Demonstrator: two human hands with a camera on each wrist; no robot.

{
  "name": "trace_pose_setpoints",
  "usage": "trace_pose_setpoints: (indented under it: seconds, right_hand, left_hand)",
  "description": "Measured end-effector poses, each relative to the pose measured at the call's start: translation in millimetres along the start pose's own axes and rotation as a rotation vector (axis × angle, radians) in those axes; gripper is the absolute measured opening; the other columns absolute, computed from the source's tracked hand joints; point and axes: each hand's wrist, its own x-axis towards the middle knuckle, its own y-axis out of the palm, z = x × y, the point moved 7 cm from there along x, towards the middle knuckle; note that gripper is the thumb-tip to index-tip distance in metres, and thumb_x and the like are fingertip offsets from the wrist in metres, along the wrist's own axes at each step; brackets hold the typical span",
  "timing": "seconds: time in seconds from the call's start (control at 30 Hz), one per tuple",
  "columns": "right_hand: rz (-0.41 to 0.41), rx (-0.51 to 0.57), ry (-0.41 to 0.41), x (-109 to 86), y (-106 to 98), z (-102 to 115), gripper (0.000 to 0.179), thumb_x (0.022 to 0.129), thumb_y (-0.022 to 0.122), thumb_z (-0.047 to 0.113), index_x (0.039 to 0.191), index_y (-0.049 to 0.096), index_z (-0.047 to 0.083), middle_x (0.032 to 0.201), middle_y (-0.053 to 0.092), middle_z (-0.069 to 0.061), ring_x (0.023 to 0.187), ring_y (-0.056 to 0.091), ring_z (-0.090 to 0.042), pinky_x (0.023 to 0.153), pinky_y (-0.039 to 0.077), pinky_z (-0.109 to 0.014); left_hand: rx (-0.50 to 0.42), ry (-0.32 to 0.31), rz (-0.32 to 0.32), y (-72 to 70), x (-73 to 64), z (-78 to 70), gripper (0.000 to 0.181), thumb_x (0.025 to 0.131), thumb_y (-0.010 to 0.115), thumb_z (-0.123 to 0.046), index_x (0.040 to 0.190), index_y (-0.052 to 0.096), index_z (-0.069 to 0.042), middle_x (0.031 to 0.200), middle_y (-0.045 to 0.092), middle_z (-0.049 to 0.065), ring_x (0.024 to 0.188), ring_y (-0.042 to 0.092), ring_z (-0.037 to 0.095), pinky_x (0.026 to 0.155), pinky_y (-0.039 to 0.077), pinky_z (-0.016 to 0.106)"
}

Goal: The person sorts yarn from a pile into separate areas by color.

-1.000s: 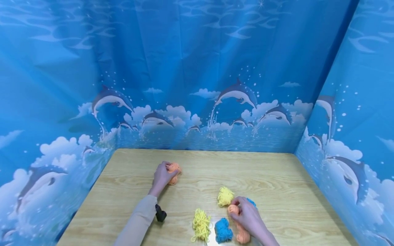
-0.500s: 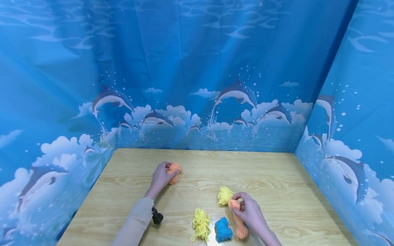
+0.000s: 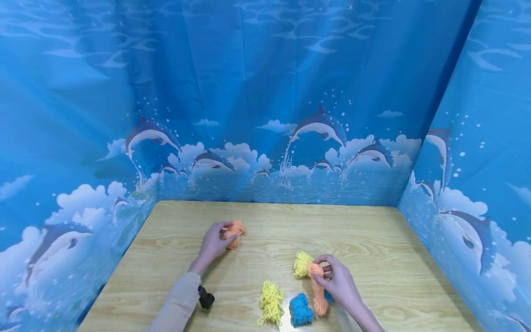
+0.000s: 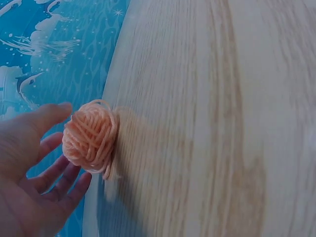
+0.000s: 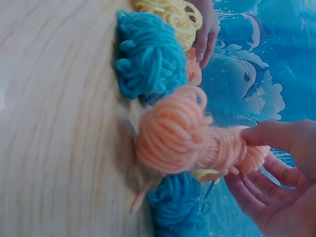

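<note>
In the head view, my left hand (image 3: 212, 242) is around an orange yarn ball (image 3: 234, 234) at the back left of the table. The left wrist view has its thumb and loosely spread fingers (image 4: 74, 192) around the same yarn ball (image 4: 91, 136). My right hand (image 3: 338, 281) pinches the upper end of a dumbbell-shaped orange yarn bundle (image 3: 318, 290) between thumb and fingers. Its thicker end faces the camera in the right wrist view. Beside that bundle lie a blue yarn bundle (image 3: 301, 310), a yellow yarn bundle (image 3: 303, 265) and a second blue one (image 3: 328, 296), mostly hidden.
A loose, loopy yellow yarn bundle (image 3: 271, 303) lies left of the blue one. A black wrist camera (image 3: 205, 298) is at the left sleeve (image 3: 178, 302). Blue dolphin-print curtains (image 3: 265, 115) surround the wooden table (image 3: 166, 249) behind and at the sides.
My right hand has moved the orange bundle a little away from me, uncovering part of the second blue bundle. My left hand has drawn slightly back; its yarn ball has hardly moved.
</note>
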Motion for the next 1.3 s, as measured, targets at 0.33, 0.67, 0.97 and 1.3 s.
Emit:
trace_pose_setpoints:
  seconds: [0.33, 0.67, 0.97, 1.3]
  right_hand:
    - [-0.013, 0.094, -0.001, 5.5, -1.3, 2.9, 0.033, 0.079, 0.082, -0.007, 0.104, 0.068, 0.008, 0.103, 0.069, -0.007, 0.083, 0.067, -0.012, 0.069, 0.059, -0.022]
    - [-0.007, 0.189, 0.041, 12.6, -4.4, 10.7, 0.027, 0.084, 0.080, -0.001, 0.107, 0.068, 0.006, 0.110, 0.068, -0.010, 0.083, 0.066, -0.011, 0.067, 0.059, -0.023]
    - [0.018, 0.245, 0.069, 20.6, -2.6, 11.3, 0.026, 0.086, 0.080, 0.005, 0.110, 0.068, 0.007, 0.113, 0.067, -0.011, 0.086, 0.067, -0.013, 0.068, 0.059, -0.024]
    - [0.007, 0.258, 0.050, 27.7, -3.3, 10.1, 0.028, 0.085, 0.080, 0.002, 0.111, 0.067, 0.004, 0.114, 0.066, -0.013, 0.086, 0.067, -0.014, 0.070, 0.059, -0.023]
  left_hand:
    - [-0.019, 0.014, 0.033, 2.2, -2.6, 1.6, 0.042, 0.089, 0.080, -0.016, 0.127, 0.067, -0.006, 0.121, 0.064, 0.012, 0.104, 0.063, 0.028, 0.086, 0.057, 0.044]
    - [-0.019, 0.005, 0.029, 3.0, -2.2, 2.1, 0.041, 0.088, 0.080, -0.014, 0.126, 0.067, -0.005, 0.120, 0.064, 0.012, 0.101, 0.063, 0.026, 0.084, 0.058, 0.042]
    - [-0.026, 0.001, 0.031, 4.2, -2.1, 3.1, 0.041, 0.088, 0.081, -0.014, 0.126, 0.067, -0.005, 0.121, 0.064, 0.012, 0.102, 0.063, 0.026, 0.083, 0.058, 0.041]
    - [-0.030, 0.002, 0.021, 4.5, -3.9, 4.0, 0.041, 0.087, 0.081, -0.014, 0.125, 0.067, -0.005, 0.120, 0.065, 0.011, 0.100, 0.063, 0.025, 0.082, 0.057, 0.039]
